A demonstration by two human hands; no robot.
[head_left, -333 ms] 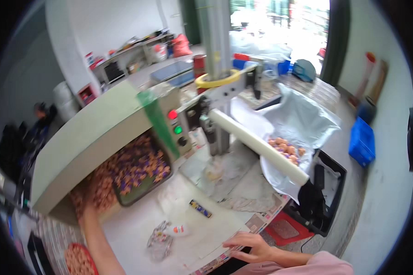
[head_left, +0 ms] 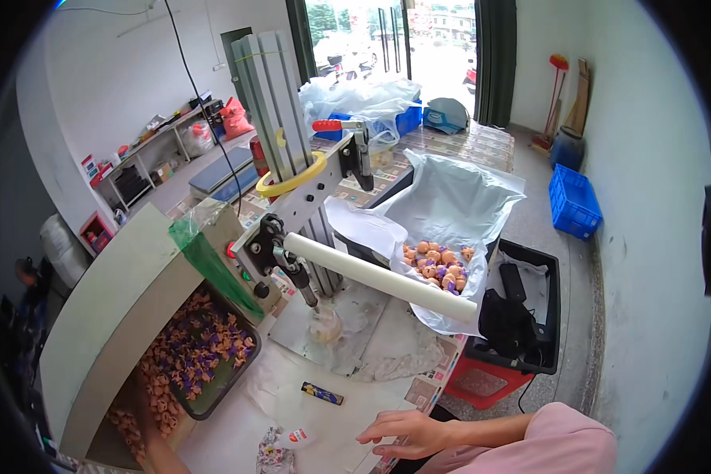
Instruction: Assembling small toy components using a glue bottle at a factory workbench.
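Observation:
My left hand (head_left: 141,407) reaches into the open front of a cream box-shaped housing (head_left: 107,316), among loose peach-coloured pieces (head_left: 163,404). Its fingers are dim and blurred, so their grip does not show. Beside it a dark green tray (head_left: 227,378) holds many small peach and purple pieces (head_left: 205,344). My right hand (head_left: 407,434) hovers or rests at the table's near edge, palm down, fingers stretched out and nothing in them. Left of it lie a small dark blue tube (head_left: 322,393), a white piece with an orange label (head_left: 297,436) and a crumpled printed wrapper (head_left: 273,454).
A lever press (head_left: 300,268) with a long white handle bar (head_left: 379,276) stands mid-table. Behind the bar, a bin lined with silvery sheeting (head_left: 458,197) holds peach and purple pieces. At right are a black crate (head_left: 549,316), a red stool (head_left: 478,385) and a blue crate (head_left: 574,201).
My view has swung to the right and up, so the scene sits further left. A red bowl of peach pieces has left the picture. The left hand stays inside the housing; the right stays spread.

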